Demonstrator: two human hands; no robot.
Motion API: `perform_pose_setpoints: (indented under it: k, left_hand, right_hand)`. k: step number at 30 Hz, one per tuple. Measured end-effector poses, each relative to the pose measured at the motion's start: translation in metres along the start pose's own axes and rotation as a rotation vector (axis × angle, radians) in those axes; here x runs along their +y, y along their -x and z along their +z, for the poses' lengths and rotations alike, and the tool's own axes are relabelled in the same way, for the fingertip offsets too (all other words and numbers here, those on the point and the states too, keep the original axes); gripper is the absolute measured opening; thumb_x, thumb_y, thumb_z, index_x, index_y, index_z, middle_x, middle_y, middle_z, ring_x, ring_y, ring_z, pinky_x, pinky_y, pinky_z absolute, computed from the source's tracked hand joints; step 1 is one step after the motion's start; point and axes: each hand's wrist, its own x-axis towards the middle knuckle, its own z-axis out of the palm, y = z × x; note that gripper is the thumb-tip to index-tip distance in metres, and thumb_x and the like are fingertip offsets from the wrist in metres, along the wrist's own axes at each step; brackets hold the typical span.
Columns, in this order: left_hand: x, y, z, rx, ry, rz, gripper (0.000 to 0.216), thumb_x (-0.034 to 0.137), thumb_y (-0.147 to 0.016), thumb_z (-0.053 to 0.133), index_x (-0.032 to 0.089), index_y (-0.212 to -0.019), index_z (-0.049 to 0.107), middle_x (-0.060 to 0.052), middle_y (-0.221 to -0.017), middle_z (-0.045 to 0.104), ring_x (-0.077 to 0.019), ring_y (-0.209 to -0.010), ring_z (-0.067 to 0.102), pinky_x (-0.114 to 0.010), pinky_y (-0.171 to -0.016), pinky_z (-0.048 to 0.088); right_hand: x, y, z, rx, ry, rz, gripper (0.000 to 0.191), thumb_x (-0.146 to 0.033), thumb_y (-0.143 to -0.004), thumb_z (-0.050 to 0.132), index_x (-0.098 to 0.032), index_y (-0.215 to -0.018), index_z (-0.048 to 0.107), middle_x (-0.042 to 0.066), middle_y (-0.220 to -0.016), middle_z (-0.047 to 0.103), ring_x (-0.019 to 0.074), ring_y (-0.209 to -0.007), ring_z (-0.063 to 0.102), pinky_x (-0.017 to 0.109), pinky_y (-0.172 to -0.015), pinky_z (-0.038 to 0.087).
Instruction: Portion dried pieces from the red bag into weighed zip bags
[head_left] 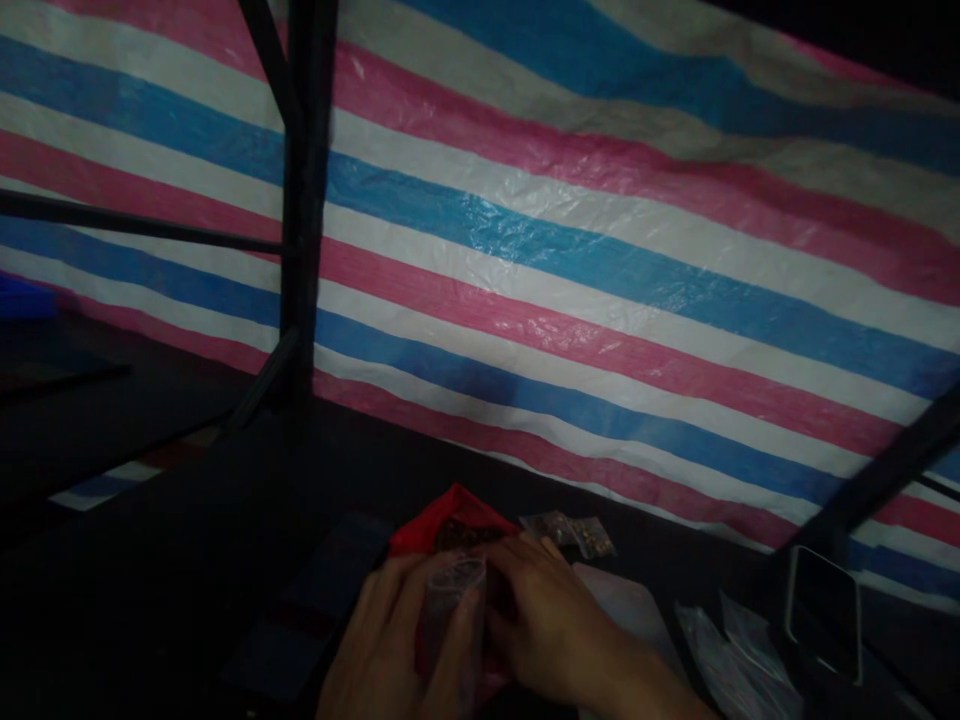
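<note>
My left hand [394,630] is closed round a small clear plastic bag [454,610], whose mouth gapes in an oval facing up. Right beside it, my right hand [536,610] has its fingers curled down toward the bag; what they hold, if anything, is hidden. Under and behind both hands lies a red bag [420,525], open at the top, with small dark brown pieces [461,535] inside. Beyond my right hand, small clear packets [592,535] with brownish contents lie on the dark table.
A pale flat sheet [622,600] lies right of my right hand. Farther right are flat clear plastic bags [735,650] and a phone [825,615]. Dark frame posts [304,200] stand before a striped plastic sheet [562,250]. A blue bin [26,298] shows far left.
</note>
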Motion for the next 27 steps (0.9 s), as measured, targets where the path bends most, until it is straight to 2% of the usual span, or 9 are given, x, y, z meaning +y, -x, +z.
perform_pose_setpoints:
  k: [2, 4, 7, 11, 14, 17, 20, 24, 27]
  left_hand:
    - [0.0, -0.009, -0.001, 0.079, -0.015, -0.036, 0.043, 0.058, -0.1, 0.052, 0.027, -0.117, 0.076, -0.011, -0.123, 0.072, -0.0321, -0.114, 0.07, -0.052, -0.092, 0.065]
    - [-0.001, -0.014, 0.005, 0.138, -0.056, -0.054, 0.047, 0.058, -0.099, 0.052, 0.023, -0.118, 0.076, -0.017, -0.137, 0.064, -0.0379, -0.124, 0.062, -0.061, -0.098, 0.06]
    - [-0.002, -0.018, 0.019, 0.056, -0.034, -0.059, 0.043, 0.052, -0.098, 0.053, 0.021, -0.111, 0.079, -0.018, -0.137, 0.067, -0.0401, -0.126, 0.06, -0.066, -0.102, 0.054]
    - [0.009, -0.027, 0.027, -0.073, 0.191, -0.121, 0.029, 0.046, -0.089, 0.061, 0.024, -0.091, 0.08, -0.012, -0.104, 0.08, -0.038, -0.114, 0.067, -0.063, -0.103, 0.053]
    - [0.019, -0.038, 0.022, -0.111, 0.403, -0.271, 0.031, 0.049, -0.085, 0.06, 0.023, -0.087, 0.077, -0.011, -0.099, 0.081, -0.0335, -0.1, 0.074, -0.052, -0.095, 0.058]
    - [0.021, -0.049, 0.012, -0.141, 0.559, -0.419, 0.044, 0.06, -0.08, 0.06, 0.02, -0.091, 0.075, -0.01, -0.092, 0.081, -0.0316, -0.089, 0.078, -0.044, -0.083, 0.062]
    - [0.018, -0.058, 0.003, -0.085, 0.568, -0.497, 0.057, 0.069, -0.074, 0.06, 0.019, -0.096, 0.075, -0.012, -0.096, 0.081, -0.0344, -0.092, 0.078, -0.045, -0.081, 0.061]
    - [0.018, -0.063, 0.0, -0.083, 0.584, -0.558, 0.058, 0.072, -0.064, 0.068, 0.021, -0.089, 0.077, -0.013, -0.1, 0.082, -0.0379, -0.098, 0.075, -0.046, -0.082, 0.059]
    - [0.019, -0.067, 0.005, -0.137, 0.656, -0.554, 0.054, 0.069, -0.062, 0.073, 0.021, -0.087, 0.077, -0.01, -0.088, 0.083, -0.0345, -0.09, 0.077, -0.042, -0.079, 0.06]
  right_hand:
    - [-0.003, -0.005, 0.005, 0.036, -0.044, 0.016, 0.045, -0.019, -0.09, 0.067, -0.024, -0.135, 0.068, 0.005, -0.139, 0.072, 0.0239, -0.131, 0.062, 0.037, -0.113, 0.04]
    - [-0.004, -0.01, 0.007, 0.056, 0.037, 0.044, 0.044, -0.017, -0.092, 0.065, -0.022, -0.136, 0.067, 0.006, -0.141, 0.071, 0.0237, -0.134, 0.061, 0.036, -0.114, 0.04]
    - [-0.003, -0.013, 0.002, 0.014, 0.247, 0.082, 0.034, -0.012, -0.098, 0.054, -0.015, -0.128, 0.071, 0.013, -0.134, 0.073, 0.0277, -0.127, 0.065, 0.04, -0.112, 0.044]
    - [-0.001, -0.011, -0.007, -0.04, 0.366, 0.099, 0.04, -0.003, -0.099, 0.042, -0.009, -0.124, 0.074, 0.024, -0.134, 0.07, 0.035, -0.127, 0.065, 0.049, -0.111, 0.045]
    - [0.001, -0.012, -0.01, -0.073, 0.386, 0.065, 0.044, 0.0, -0.097, 0.044, -0.006, -0.131, 0.07, 0.026, -0.136, 0.069, 0.0358, -0.129, 0.064, 0.05, -0.113, 0.043]
    - [0.007, -0.016, -0.011, -0.091, 0.342, 0.006, 0.043, -0.005, -0.095, 0.053, -0.011, -0.135, 0.068, 0.018, -0.137, 0.072, 0.0286, -0.13, 0.064, 0.039, -0.112, 0.044]
    - [0.016, -0.02, -0.013, -0.094, 0.309, -0.01, 0.037, -0.011, -0.094, 0.061, -0.018, -0.129, 0.073, 0.011, -0.133, 0.075, 0.0251, -0.128, 0.065, 0.034, -0.109, 0.044]
    - [0.025, -0.023, -0.015, -0.085, 0.331, 0.019, 0.037, -0.012, -0.093, 0.062, -0.018, -0.128, 0.074, 0.015, -0.137, 0.073, 0.0307, -0.131, 0.062, 0.042, -0.112, 0.04]
    - [0.025, -0.029, -0.015, -0.07, 0.345, 0.051, 0.04, -0.009, -0.091, 0.063, -0.009, -0.13, 0.07, 0.022, -0.135, 0.072, 0.0334, -0.131, 0.063, 0.045, -0.112, 0.04]
